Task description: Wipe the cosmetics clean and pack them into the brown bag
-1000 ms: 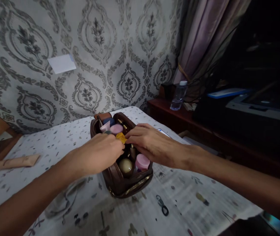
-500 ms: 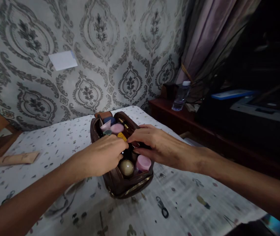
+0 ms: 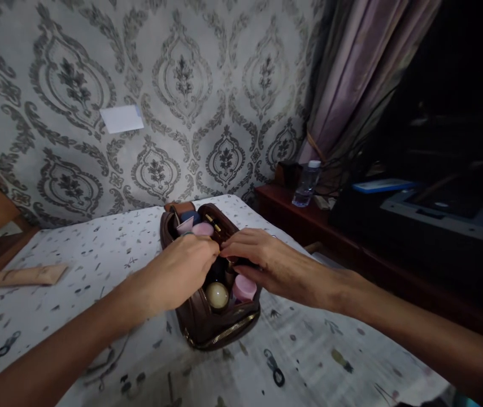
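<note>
**Both hands in the brown bag**

Reaches into the open bag [image 3: 207, 325] with both hands. Has it upright in the middle of the table [image 3: 97, 254], zip undone, top facing up.

Dips the left hand [image 3: 182, 271] in from the near left side. Bunches those fingers close together at the tips, down among the things inside. Cannot tell if anything is pinched there.

Lays the right hand [image 3: 262, 261] over the bag's right edge. Holds those fingers straight and side by side, thumb tucked under. Cannot tell if the edge is gripped. Brings the fingertips of both hands almost together over the middle of the bag.

Inside, at the near end, just under the hands: a round pale ball [image 3: 217, 294] beside a pink lid [image 3: 244, 287]. At the far end: a pink pot [image 3: 202, 229] and a blue thing [image 3: 190, 216].

Well off to the left, flat on the table: a tan tube [image 3: 25, 275]. Past the table's far right corner, on a dark shelf: a clear bottle [image 3: 306, 183]. Behind it all, a wall [image 3: 224, 85] with a white paper [image 3: 121, 118] stuck on, and a curtain [image 3: 343, 73] at its right end.
</note>
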Motion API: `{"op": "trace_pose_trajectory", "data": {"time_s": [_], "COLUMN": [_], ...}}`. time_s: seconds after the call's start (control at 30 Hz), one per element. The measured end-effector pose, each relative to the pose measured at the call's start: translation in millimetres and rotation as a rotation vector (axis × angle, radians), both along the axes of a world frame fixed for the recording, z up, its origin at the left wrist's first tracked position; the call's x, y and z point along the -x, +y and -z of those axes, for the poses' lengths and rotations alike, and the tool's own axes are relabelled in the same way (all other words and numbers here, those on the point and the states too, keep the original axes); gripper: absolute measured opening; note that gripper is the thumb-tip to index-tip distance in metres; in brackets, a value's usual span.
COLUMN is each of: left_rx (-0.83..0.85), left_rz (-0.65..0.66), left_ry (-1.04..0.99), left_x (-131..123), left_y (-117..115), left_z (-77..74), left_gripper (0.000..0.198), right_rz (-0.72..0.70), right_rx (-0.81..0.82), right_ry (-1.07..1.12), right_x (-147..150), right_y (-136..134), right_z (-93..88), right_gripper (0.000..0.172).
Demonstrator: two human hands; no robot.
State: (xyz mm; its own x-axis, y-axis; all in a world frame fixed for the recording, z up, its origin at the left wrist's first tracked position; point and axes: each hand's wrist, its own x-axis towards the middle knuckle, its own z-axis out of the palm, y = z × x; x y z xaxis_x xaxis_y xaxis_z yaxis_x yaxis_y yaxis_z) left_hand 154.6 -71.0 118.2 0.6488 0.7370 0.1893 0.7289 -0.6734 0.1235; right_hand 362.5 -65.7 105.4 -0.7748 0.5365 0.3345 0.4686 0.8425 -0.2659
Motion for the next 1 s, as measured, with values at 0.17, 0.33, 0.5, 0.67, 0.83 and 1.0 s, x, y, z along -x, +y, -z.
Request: {"op": "trace_pose_trajectory", "data": {"time_s": [0.17,0.33,0.5,0.67,0.83,1.0], "left_rx": [-0.123,-0.193,-0.111,-0.069,-0.091,-0.047], "left_rz": [-0.029,-0.196,-0.336,-0.311,-0.274,-0.279], "left_ry": [-0.306,-0.493,-0.535,-0.551,-0.571,-0.594], "left_x": [19,56,81,86,82,86], "left_y": [-15,-21,-27,-28,-23,-27], "left_z": [-7.5,1.5,21.4,34.1,38.9,46.4], "left_gripper": [0.027,0.028,0.032,0.032,0.031,0.032], "right_rz": [0.022,0.055,0.196,0.227,0.036,0.06], "right_rx": [-0.061,-0.157,-0.147,-0.183,-0.113,-0.045], "right_ry": [0.007,0.119,0.221,0.196,-0.073,-0.273], "right_x": [-2,-3,-7,-1,22,34], "right_y": [-1,-4,-4,8,27,43], "right_z": [1.5,6.0,22.8,23.1,-0.3,-1.9], "right_gripper": [0.024,0.028,0.031,0.031,0.031,0.031]}}
